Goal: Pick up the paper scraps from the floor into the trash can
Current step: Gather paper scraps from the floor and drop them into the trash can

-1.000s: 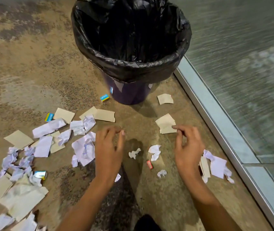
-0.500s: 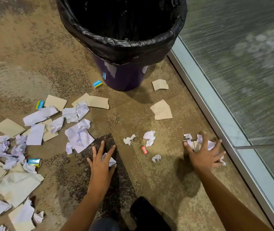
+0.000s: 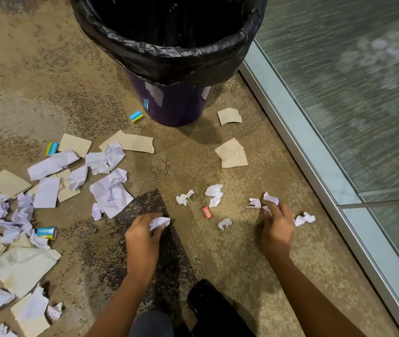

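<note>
A purple trash can (image 3: 176,103) lined with a black bag stands at the top centre. My left hand (image 3: 142,237) is low over the dark carpet patch, fingers closed on a small white paper scrap (image 3: 159,222). My right hand (image 3: 277,229) is curled around crumpled white paper scraps (image 3: 270,199), some poking out at both sides. Small white crumpled scraps (image 3: 214,194) and a red bit (image 3: 207,212) lie between my hands. Beige paper pieces (image 3: 232,154) lie near the can. Several white and beige scraps (image 3: 47,190) are strewn on the left.
The speckled tan carpet (image 3: 35,81) runs to a metal-framed glass wall (image 3: 290,122) on the right. Small blue and yellow boxes (image 3: 136,116) lie among the litter. My dark shoe (image 3: 208,305) is at the bottom centre.
Both hands dropped from mid-air to the floor, spread over scraps, then closed on them. The view moved closer to the trash can.
</note>
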Action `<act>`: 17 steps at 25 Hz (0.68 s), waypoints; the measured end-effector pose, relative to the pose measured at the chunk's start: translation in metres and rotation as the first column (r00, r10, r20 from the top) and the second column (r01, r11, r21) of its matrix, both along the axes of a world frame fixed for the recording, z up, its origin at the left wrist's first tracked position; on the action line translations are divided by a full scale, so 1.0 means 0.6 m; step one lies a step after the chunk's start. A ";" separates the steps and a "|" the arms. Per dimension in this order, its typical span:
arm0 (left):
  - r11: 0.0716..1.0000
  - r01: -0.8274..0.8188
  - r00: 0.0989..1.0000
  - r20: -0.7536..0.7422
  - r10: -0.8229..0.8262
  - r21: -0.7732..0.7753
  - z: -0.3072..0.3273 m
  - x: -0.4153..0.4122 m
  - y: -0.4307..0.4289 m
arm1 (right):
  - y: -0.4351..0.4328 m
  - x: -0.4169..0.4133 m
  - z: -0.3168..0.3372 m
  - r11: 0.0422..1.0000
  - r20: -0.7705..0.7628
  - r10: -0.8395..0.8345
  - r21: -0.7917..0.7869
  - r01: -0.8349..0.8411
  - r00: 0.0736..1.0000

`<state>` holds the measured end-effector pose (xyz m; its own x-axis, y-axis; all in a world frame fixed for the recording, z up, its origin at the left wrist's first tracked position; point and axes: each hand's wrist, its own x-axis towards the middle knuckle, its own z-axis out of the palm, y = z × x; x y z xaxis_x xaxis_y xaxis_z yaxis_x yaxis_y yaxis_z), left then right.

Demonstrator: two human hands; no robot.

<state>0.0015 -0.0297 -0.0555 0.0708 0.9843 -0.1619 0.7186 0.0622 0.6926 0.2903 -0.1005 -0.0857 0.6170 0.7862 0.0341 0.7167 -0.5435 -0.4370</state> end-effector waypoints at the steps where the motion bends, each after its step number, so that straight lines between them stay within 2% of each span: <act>1: 0.999 -0.037 0.999 0.037 0.038 -0.027 0.007 0.008 0.005 | 0.000 -0.002 0.007 0.998 -0.040 -0.059 0.031 0.060 0.997; 4: 0.983 -0.052 0.988 0.135 0.077 -0.177 0.021 0.038 0.022 | 0.004 -0.023 0.026 0.986 -0.053 -0.061 0.152 0.068 0.997; 6: 0.990 0.012 0.991 0.136 0.007 -0.140 0.023 0.059 0.030 | 0.007 -0.050 0.031 0.983 -0.029 0.008 0.184 -0.002 1.000; 9: 0.989 0.122 0.992 0.030 -0.120 -0.079 0.014 0.083 0.042 | 0.016 -0.086 0.024 0.979 -0.019 0.059 0.195 -0.054 0.998; 10: 0.987 0.132 0.991 0.018 -0.131 -0.090 0.011 0.090 0.045 | 0.020 -0.092 0.022 0.987 -0.055 0.052 0.155 -0.043 0.997; 13: 0.986 0.094 0.995 -0.004 -0.095 -0.138 0.009 0.111 0.052 | 0.033 -0.098 0.019 0.984 -0.126 -0.015 -0.180 -0.008 0.992; 15: 0.980 0.100 0.993 -0.045 -0.109 -0.170 0.003 0.122 0.058 | 0.038 -0.102 0.018 0.959 -0.056 0.091 -0.263 -0.102 0.994; 17: 0.974 0.112 0.992 -0.042 -0.122 -0.195 -0.001 0.130 0.059 | 0.034 -0.105 0.012 0.923 0.073 0.274 -0.301 -0.240 0.959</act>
<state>0.0793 0.0059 -0.0562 0.1699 0.9200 -0.3532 0.7641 0.1034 0.6368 0.2273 -0.0799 -0.0786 0.3976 0.9036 -0.1593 0.8835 -0.4239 -0.1993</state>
